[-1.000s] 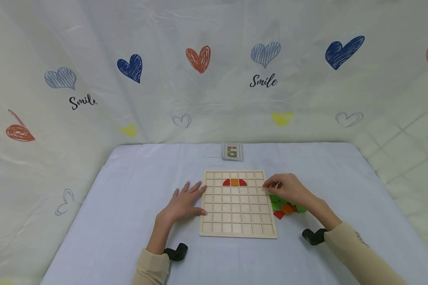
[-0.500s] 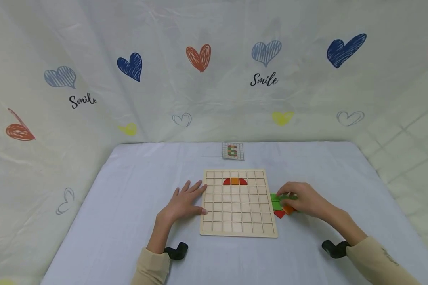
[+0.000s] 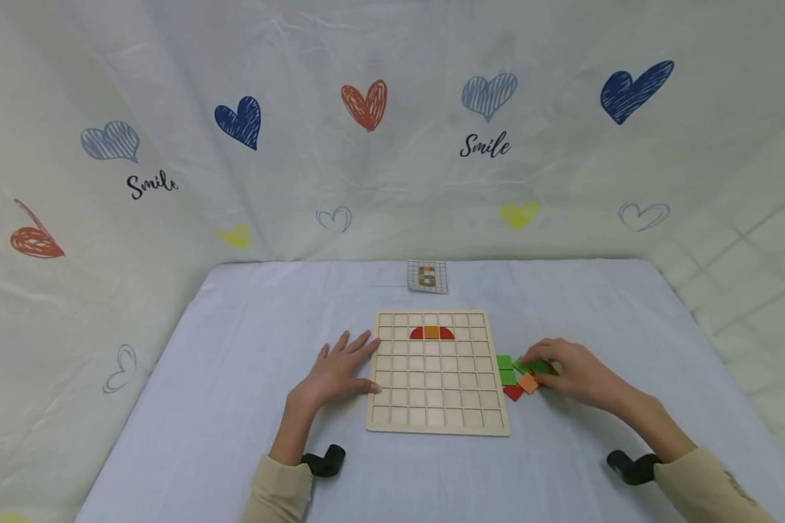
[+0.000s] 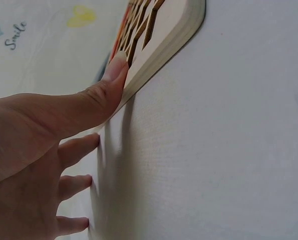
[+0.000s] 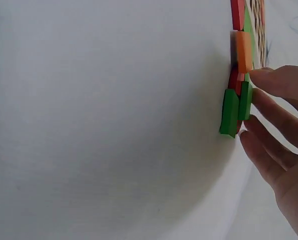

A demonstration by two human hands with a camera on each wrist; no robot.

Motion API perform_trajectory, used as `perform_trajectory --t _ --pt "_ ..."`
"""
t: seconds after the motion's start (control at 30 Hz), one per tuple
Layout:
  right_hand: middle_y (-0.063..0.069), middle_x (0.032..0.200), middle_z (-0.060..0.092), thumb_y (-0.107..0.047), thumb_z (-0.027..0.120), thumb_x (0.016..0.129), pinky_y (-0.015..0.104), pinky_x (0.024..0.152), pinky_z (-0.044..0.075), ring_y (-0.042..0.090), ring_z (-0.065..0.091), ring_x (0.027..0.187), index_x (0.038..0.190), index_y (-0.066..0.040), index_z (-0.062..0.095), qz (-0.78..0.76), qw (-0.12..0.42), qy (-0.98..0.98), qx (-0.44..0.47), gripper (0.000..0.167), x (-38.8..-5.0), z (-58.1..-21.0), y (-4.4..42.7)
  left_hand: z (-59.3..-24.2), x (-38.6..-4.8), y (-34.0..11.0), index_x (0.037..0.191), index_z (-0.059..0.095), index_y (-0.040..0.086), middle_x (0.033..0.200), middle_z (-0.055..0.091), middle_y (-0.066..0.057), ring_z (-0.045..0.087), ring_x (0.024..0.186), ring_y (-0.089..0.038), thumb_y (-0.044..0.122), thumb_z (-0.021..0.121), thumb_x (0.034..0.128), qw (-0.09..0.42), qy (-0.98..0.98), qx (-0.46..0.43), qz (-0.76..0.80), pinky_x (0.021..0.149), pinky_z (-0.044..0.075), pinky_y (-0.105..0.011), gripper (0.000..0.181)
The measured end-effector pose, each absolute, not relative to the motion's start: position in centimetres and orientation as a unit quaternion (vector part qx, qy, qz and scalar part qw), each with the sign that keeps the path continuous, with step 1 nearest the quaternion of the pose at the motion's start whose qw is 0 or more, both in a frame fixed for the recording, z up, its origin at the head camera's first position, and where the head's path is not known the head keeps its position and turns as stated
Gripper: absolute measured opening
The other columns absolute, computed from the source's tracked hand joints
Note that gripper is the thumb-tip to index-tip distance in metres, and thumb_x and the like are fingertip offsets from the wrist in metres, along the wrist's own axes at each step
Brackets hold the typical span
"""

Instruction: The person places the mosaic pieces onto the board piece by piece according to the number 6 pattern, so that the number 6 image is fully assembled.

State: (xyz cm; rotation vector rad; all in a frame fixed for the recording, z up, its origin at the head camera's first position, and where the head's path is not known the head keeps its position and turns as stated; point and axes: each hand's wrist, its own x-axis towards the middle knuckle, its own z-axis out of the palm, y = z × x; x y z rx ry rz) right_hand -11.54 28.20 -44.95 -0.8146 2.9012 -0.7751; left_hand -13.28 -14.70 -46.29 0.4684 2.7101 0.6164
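A square wooden grid board (image 3: 415, 380) lies on the white table, with an orange square (image 3: 431, 333) between two red rounded pieces in an upper row. My left hand (image 3: 335, 374) rests at the board's left edge, fingers spread; its thumb (image 4: 108, 82) lies on the rim in the left wrist view. Right of the board is a small pile of green, red and orange pieces (image 3: 528, 383). Over this pile my right hand (image 3: 578, 372) bends its fingers, the tips at the green pieces (image 5: 245, 100) in the right wrist view. Whether it grips one, I cannot tell.
A small card (image 3: 427, 277) with a gridded, coloured figure lies behind the board. Black devices are strapped at both wrists. Behind the table (image 3: 268, 305) hangs a pale cloth printed with hearts and words.
My right hand has moved from the board's right edge, right and toward me, to the far side of the pile. The left hand stays at the board.
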Motion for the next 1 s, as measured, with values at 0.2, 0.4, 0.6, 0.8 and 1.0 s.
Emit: perform_trajectory --t 0.2,0.4,0.6,0.8,1.0 --pt "0.002 0.106 0.074 0.006 0.081 0.08 0.03 0.075 0.059 0.015 0.065 0.087 0.102 -0.008 0.077 -0.245 0.022 0.937 -0.248 0.026 -11.51 -45.22 28.45 -46.33 -13.22 -14.67 0.16 0.039 0.019 0.17 0.028 -0.006 0.011 0.159 -0.042 0.038 0.082 0.0867 0.161 0.95 0.163 0.214 0.123 0.007 -0.07 0.087" --pt "0.004 0.105 0.074 0.006 0.082 0.079 0.028 0.072 0.059 0.014 0.066 0.084 0.102 -0.007 0.076 -0.258 0.019 0.934 -0.245 0.027 -11.56 -45.61 28.35 -46.08 -13.12 -14.7 0.16 0.04 0.019 0.17 0.029 -0.006 0.012 0.159 -0.043 0.039 0.082 0.0865 0.159 0.948 0.165 0.219 0.123 0.008 -0.071 0.087" --pt "0.001 0.101 0.072 0.004 0.084 0.079 0.025 0.07 0.058 0.015 0.064 0.084 0.106 -0.005 0.077 -0.253 0.006 0.937 -0.241 0.03 -11.66 -45.77 28.17 -46.0 -13.13 -14.69 0.16 0.04 0.021 0.17 0.029 -0.004 0.012 0.159 -0.042 0.041 0.082 0.0858 0.159 0.949 0.164 0.219 0.123 0.009 -0.07 0.087" --pt "0.0 0.098 0.07 0.003 0.084 0.079 0.025 0.069 0.057 0.015 0.063 0.083 0.105 -0.004 0.078 -0.251 0.014 0.94 -0.232 0.028 -11.81 -45.69 27.98 -45.96 -13.06 -14.69 0.16 0.04 0.021 0.169 0.029 -0.005 0.013 0.159 -0.042 0.041 0.082 0.0859 0.159 0.948 0.164 0.22 0.123 0.009 -0.07 0.087" --pt "0.002 0.099 0.072 0.002 0.085 0.078 0.027 0.071 0.06 0.017 0.068 0.085 0.102 -0.005 0.077 -0.254 0.007 0.939 -0.232 0.026 -11.94 -45.71 27.91 -45.94 -13.0 -14.69 0.16 0.041 0.02 0.17 0.029 -0.005 0.013 0.159 -0.042 0.04 0.082 0.0861 0.157 0.949 0.165 0.219 0.123 0.009 -0.071 0.087"
